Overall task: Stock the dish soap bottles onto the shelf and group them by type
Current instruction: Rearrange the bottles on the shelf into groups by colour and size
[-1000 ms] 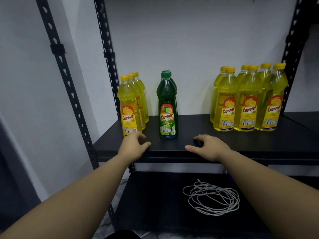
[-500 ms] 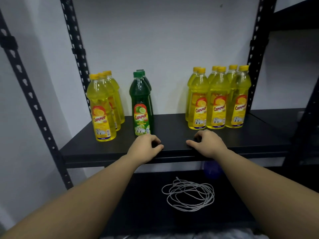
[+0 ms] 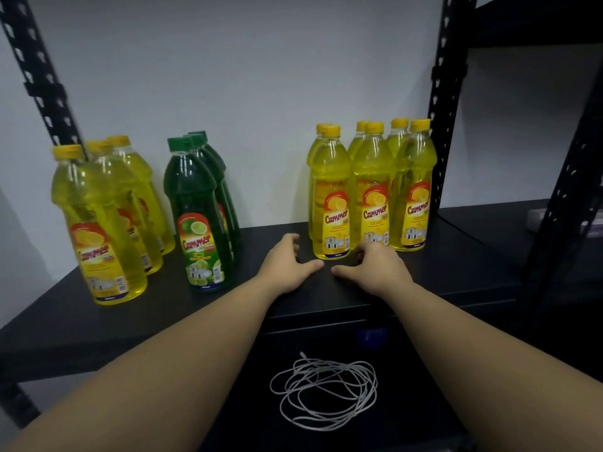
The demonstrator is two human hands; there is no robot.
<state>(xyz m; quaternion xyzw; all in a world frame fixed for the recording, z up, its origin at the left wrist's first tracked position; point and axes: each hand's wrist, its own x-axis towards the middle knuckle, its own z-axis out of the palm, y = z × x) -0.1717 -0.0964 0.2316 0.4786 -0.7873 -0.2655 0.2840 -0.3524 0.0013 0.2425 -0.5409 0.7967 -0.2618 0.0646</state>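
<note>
**Both hands empty, grouping step pending**

Left hand (image 3: 287, 267) and right hand (image 3: 375, 272) rest loosely curled on the black metal shelf (image 3: 456, 272), gripping nothing. Left of the hands: green lime soap bottles (image 3: 199, 223); further left, wide yellow lemon bottles (image 3: 101, 230). Just behind the right hand: slim yellow bottles (image 3: 368, 194). Judged next: merge the yellow groups if they are one type.

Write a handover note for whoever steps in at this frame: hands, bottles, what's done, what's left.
Hands: left hand and right hand both empty, resting on the shelf near its front edge, between the groups.
Bottles: large yellow row at left, green row beside it, small yellow group at right, all upright.
Done: the bottles on the shelf stand grouped by type.
Left: no unstocked bottles in view; the lower shelf shows only a coiled cord. Check out of frame for more stock.
</note>
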